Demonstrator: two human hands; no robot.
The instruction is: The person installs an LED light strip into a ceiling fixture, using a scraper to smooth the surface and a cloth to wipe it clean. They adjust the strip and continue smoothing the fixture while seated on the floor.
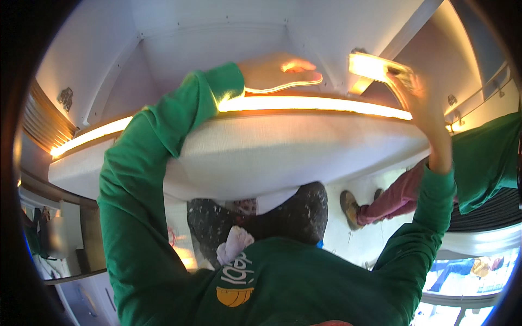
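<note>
A glowing warm light strip (pixel 315 103) runs along the rear top edge of a long, pale padded panel (pixel 261 146) in front of me. My left hand (pixel 280 70) reaches over the panel with its fingers stretched out, just above the strip. It holds nothing that I can see. At the right, my right hand (pixel 410 89) is closed around the end of a flat rectangular block (pixel 372 67), brightly lit and smeared by motion. The block's exact kind cannot be made out. It is tilted beside a white upright divider, above the strip's right part.
White compartment walls (pixel 212 43) stand behind the strip. Another person in a green top (pixel 489 157) and maroon trousers (pixel 399 193) is close by on the right. A pale cloth (pixel 235 245) hangs at my waist. Ribbed slats (pixel 49 117) line the far left.
</note>
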